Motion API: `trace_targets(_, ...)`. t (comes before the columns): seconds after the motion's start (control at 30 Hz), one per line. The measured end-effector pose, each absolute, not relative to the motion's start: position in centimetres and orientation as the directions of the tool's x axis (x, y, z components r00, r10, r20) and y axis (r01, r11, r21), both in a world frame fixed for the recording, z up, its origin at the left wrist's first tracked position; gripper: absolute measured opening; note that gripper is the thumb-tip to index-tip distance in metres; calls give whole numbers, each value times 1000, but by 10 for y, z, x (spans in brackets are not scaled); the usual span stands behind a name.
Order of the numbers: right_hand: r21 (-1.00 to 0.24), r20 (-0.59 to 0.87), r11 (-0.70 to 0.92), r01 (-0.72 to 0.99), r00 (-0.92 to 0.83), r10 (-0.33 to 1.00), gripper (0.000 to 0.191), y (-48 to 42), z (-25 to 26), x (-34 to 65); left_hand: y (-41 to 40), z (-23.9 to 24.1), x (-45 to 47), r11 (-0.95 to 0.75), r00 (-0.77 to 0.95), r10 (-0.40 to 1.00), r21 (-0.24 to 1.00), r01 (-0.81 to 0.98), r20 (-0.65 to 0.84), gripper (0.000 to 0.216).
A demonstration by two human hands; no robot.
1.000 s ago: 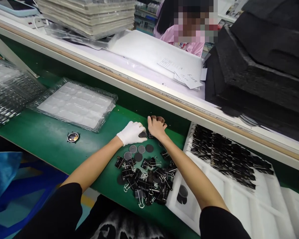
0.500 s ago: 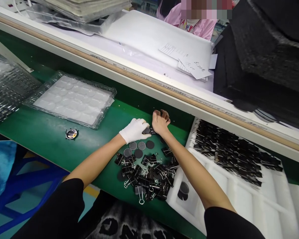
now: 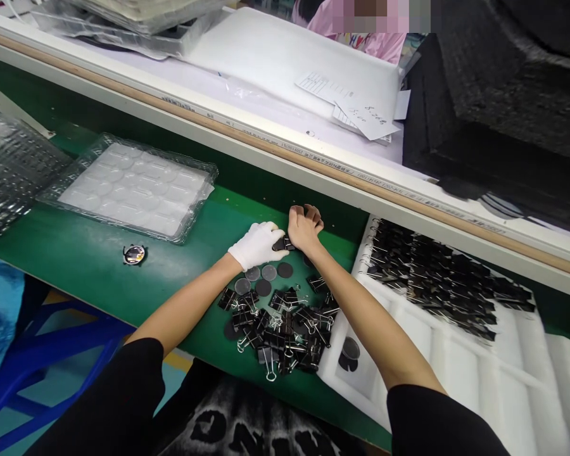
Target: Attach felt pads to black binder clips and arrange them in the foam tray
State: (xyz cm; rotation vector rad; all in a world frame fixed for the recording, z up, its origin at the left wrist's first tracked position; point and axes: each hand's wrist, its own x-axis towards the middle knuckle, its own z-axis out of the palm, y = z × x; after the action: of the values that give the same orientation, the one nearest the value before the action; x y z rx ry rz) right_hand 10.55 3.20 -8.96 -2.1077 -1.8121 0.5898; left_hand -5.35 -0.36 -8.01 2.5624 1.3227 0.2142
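My left hand (image 3: 260,246), in a white glove, pinches a round black disc (image 3: 278,245) at its thumb and fingertips. A black binder clip (image 3: 289,244) sits on the disc's right side, against my bare right hand (image 3: 306,228). The right fingers are curled, and the hand hides part of its grip on the clip. Just below lie several loose discs, some dark and some greyish, such as a black one (image 3: 285,270) and a grey one (image 3: 268,272). Nearer to me is a heap of black binder clips (image 3: 285,323) with silver wire handles.
A clear plastic tray (image 3: 190,215) with round recesses lies left, beside stacked trays (image 3: 9,171). A small shiny round part (image 3: 134,254) rests on the green table (image 3: 180,278). At right, a white foam tray (image 3: 408,310) carries rows of clips (image 3: 427,272). A ledge (image 3: 247,136) crosses behind; a person sits beyond.
The whole view has shifted slightly. My left hand has turned a little and the disc shows less of its face. Both hands stay together at the clip.
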Motion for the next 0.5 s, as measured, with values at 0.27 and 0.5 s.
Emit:
trace_targets(0.27,-471,-82,-153,869,130,988,56,31,-89,102,-2,-86,-53,-554,563,825,274,786,50,44)
trace_targets(0.5,-442,14,-66,895,80,997,56,24,-62,103,-6,-85,-53,-503,498,863,233,832,81,43)
